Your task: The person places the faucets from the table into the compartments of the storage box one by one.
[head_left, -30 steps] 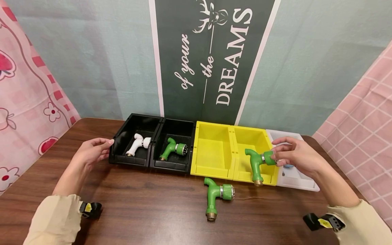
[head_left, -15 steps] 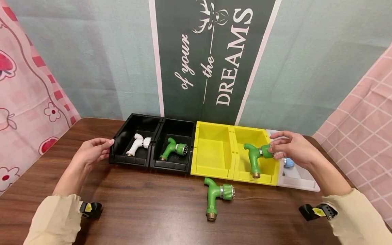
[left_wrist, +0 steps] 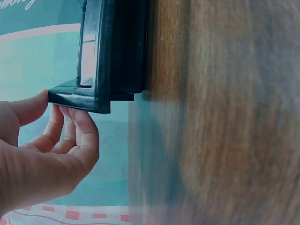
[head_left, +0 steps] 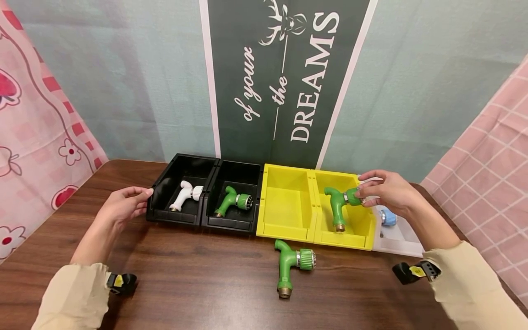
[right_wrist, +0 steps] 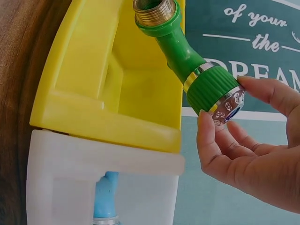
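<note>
- My left hand (head_left: 125,205) pinched a black bin (head_left: 165,185) beside it.
- A green tap (head_left: 337,204) hung over a yellow bin (head_left: 350,240), just left of my right hand (head_left: 389,192), which pinched it.
- I seemed to be placing it; next needed slow lowering.

Room above left yellow bin (head_left: 285,201) — green tap (head_left: 338,204) (in right grip (head_left: 389,192)) obstructs right yellow bin (head_left: 342,241).

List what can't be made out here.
Head: white plastic bin, partly hidden by the right hand.
Left wrist: glossy black plastic bin, cut off by top edge.
Right wrist: light-blue tap, cut off by bottom edge.
Right wrist: round silver cap on green tap, markings too small.
</note>
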Motion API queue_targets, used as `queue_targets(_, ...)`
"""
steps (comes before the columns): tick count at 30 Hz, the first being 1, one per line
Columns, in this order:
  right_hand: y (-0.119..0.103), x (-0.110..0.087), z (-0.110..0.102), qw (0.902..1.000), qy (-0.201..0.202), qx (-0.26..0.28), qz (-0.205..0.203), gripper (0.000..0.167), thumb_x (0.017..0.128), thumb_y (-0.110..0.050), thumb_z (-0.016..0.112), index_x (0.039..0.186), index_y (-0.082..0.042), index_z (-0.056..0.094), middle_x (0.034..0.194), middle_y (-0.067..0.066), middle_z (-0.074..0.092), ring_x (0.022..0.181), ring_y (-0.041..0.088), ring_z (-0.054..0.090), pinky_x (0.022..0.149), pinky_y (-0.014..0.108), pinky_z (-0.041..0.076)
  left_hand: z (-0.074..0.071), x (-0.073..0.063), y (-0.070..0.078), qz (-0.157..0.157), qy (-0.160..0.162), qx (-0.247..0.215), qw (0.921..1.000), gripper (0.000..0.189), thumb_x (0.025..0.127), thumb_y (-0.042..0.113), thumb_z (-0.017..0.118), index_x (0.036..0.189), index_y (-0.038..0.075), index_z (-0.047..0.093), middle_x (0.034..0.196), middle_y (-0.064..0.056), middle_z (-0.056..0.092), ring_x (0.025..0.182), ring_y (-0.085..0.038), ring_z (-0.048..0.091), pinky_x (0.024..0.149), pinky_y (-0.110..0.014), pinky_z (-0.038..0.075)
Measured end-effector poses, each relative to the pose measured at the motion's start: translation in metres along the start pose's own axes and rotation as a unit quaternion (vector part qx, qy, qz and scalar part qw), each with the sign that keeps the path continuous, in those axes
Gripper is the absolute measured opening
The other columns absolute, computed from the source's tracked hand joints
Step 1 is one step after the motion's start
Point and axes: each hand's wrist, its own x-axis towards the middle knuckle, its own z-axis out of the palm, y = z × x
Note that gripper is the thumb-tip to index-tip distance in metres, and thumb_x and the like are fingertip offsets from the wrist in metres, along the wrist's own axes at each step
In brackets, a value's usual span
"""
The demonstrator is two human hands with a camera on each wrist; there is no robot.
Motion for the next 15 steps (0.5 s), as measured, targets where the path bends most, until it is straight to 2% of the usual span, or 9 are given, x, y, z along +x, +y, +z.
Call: queue_targets(15, 0.0025, 0.0078, 0.0085, 0.9997, 0.006, -0.024, 0.006, 0.065, 0.083, -0.009, 0.066, 0.131, 0.008, 0.025, 0.096, 0.012, 0.057, 0.079, 0.019, 0.06, 0.073, 0.032, 0.053, 0.0001, 0.0002, -0.0002, 0.001, 0.001, 0.0, 1.0, 0.019, 0.092, 0.013, 0.055, 0.074, 0.018, 0.059, 0.073, 0.008, 0.056, 0.064, -0.004, 0.056, 0.059, -0.019, 0.05)
